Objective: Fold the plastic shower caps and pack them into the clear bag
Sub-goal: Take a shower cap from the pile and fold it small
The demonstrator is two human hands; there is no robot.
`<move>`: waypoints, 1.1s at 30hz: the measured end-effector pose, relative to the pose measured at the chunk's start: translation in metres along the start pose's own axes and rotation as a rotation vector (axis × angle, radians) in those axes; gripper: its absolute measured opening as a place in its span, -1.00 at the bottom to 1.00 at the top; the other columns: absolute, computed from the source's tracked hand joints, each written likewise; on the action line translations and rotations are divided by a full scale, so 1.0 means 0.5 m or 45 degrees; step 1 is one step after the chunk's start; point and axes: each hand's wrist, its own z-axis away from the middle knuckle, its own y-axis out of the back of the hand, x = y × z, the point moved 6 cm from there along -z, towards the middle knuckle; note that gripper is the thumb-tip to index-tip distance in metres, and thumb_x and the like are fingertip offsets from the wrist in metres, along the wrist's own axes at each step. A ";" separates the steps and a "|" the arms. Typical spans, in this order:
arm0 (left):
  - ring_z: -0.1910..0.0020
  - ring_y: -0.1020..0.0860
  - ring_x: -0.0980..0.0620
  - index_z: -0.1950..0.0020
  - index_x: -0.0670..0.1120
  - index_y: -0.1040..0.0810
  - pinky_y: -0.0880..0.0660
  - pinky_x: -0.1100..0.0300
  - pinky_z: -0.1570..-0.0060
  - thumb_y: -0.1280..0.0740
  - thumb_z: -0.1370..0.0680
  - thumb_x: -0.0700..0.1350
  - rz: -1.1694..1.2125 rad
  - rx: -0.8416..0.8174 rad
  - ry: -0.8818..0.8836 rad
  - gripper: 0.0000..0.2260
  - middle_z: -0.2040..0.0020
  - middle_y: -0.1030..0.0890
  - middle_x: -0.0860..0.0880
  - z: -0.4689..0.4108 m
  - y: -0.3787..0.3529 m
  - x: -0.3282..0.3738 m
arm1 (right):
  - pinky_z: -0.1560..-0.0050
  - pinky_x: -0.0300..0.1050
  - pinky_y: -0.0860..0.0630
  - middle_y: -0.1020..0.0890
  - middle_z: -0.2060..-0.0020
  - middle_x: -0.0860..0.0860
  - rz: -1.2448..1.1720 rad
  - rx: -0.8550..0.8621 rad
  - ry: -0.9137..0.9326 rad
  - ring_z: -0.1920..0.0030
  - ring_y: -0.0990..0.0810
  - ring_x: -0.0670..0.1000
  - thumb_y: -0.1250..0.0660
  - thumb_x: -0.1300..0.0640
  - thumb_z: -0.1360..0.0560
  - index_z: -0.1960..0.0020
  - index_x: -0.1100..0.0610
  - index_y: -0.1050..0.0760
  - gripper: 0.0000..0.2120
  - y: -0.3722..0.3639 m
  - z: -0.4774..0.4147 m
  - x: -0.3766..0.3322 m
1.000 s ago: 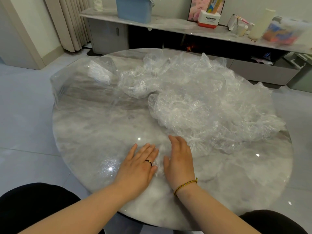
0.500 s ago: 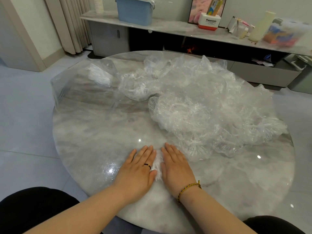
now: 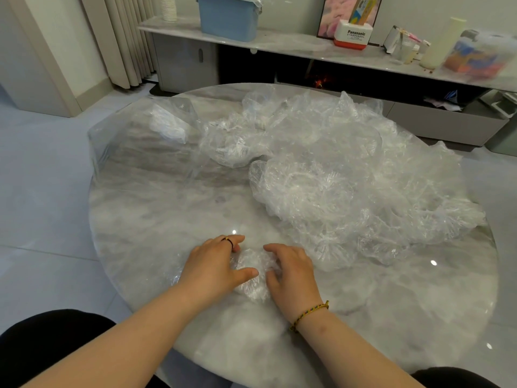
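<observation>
A home living room: round marble table (image 3: 167,275), low media console (image 3: 307,49), curtains (image 3: 123,37), tiled floor (image 3: 42,219).

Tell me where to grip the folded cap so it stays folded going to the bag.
Probably grip the cap across its bunched middle, from above: it lies low on the table as a small wad, flanked by the left hand and right hand. Thumb on the near edge, fingers over the far edge, to keep folds pressed.
</observation>
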 end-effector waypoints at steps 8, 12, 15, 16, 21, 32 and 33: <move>0.08 -0.33 0.09 0.08 0.03 -0.48 -0.12 0.19 0.12 -0.38 -0.41 0.12 -0.079 -0.130 0.051 -0.78 0.30 -0.36 0.14 0.001 -0.001 0.013 | -0.06 -0.60 -0.23 -0.38 0.09 -0.20 -0.366 0.010 0.010 0.02 -0.37 -0.29 -0.11 0.18 -0.30 -0.17 0.08 -0.43 -0.56 0.015 0.004 -0.028; 0.26 -0.52 0.16 0.27 -0.08 -0.55 -0.43 0.23 0.19 -0.49 -0.36 -0.12 0.671 -0.149 0.096 -0.87 0.35 -0.56 0.08 0.004 0.007 0.008 | -0.09 -0.61 -0.23 -0.34 -0.03 -0.24 -0.535 0.169 -0.007 -0.07 -0.37 -0.32 -0.28 0.23 -0.34 -0.12 -0.09 -0.27 -0.57 0.032 0.001 -0.024; 0.45 -0.51 0.28 0.29 -0.09 -0.52 -0.41 0.43 0.37 -0.44 -0.39 -0.33 1.033 -0.142 0.173 -0.82 0.48 -0.58 0.14 0.011 0.024 0.012 | 0.00 -0.66 -0.26 -0.30 -0.16 -0.23 -0.786 0.144 -0.241 -0.11 -0.35 -0.33 -0.44 0.23 -0.38 -0.32 -0.05 -0.17 -0.35 0.045 -0.005 -0.013; 0.44 -0.53 0.27 0.26 -0.11 -0.52 -0.43 0.44 0.37 -0.43 -0.39 -0.35 1.094 -0.138 0.195 -0.82 0.46 -0.60 0.12 0.012 0.027 0.014 | 0.03 -0.65 -0.30 -0.33 -0.17 -0.22 -0.881 0.055 -0.325 -0.12 -0.38 -0.28 -0.46 0.19 -0.36 -0.34 -0.03 -0.19 -0.33 0.041 -0.006 -0.014; 0.45 -0.55 0.19 0.13 -0.10 -0.45 -0.48 0.36 0.37 -0.47 -0.35 -0.35 1.074 -0.128 0.234 -0.73 0.44 -0.60 0.06 0.018 0.035 0.020 | 0.12 -0.26 -0.53 -0.67 0.18 0.00 -1.251 -0.222 -0.473 0.14 -0.64 -0.05 -0.46 0.11 -0.31 0.11 0.10 -0.56 -0.82 0.014 -0.003 -0.015; 0.03 -0.47 0.03 0.09 0.02 -0.53 -0.33 0.32 0.06 -0.36 -0.49 -0.14 0.496 0.515 0.208 -0.94 0.06 -0.50 0.12 0.039 0.199 -0.047 | 0.63 -0.28 -0.44 -0.54 0.29 0.09 -1.409 -0.018 -0.876 0.37 -0.54 0.02 -0.22 0.30 -0.53 0.16 0.22 -0.44 -0.90 0.049 -0.004 -0.005; -0.12 -0.43 -0.03 0.01 -0.05 -0.59 -0.30 0.27 -0.09 -0.34 -0.50 -0.14 0.352 0.664 0.218 -0.90 -0.08 -0.50 0.05 0.044 0.236 -0.064 | 0.63 -0.28 -0.44 -0.54 0.29 0.09 -1.418 -0.007 -0.885 0.34 -0.52 0.03 -0.22 0.31 -0.53 0.17 0.21 -0.44 -0.88 0.052 -0.010 -0.008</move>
